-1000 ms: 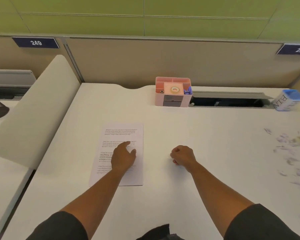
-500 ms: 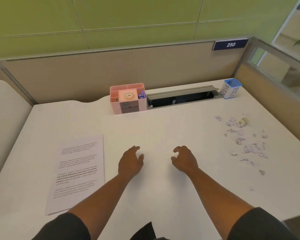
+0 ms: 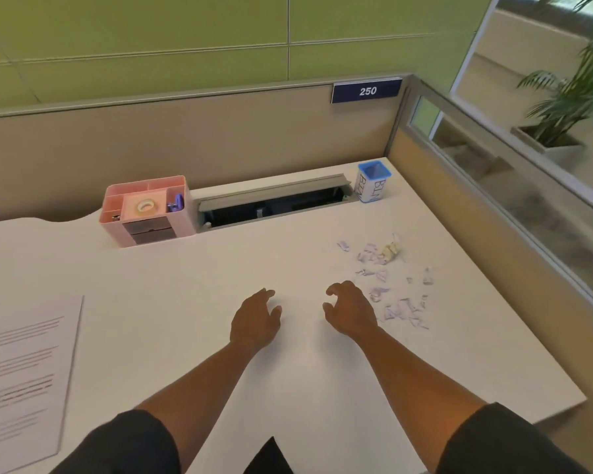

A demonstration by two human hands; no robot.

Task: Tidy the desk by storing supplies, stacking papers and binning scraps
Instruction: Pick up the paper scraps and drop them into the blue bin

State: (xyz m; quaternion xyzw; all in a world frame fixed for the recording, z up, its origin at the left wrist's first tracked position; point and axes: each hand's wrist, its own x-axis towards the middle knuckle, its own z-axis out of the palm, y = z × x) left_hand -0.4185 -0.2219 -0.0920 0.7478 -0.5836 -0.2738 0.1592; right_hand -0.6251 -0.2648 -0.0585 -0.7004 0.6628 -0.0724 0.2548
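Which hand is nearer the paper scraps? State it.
Right. The right hand hovers at the paper scraps' near-left edge; the left hand is farther left, apart from them.

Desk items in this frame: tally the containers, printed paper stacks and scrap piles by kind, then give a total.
Pink organizer: 1
Blue-rimmed bin: 1
Printed paper stack: 1; sheet count cannot be told
Scatter of torn scraps: 1 patch; pieces too small to count
Total: 4

Both hands, left and right, are empty and open over the desk.
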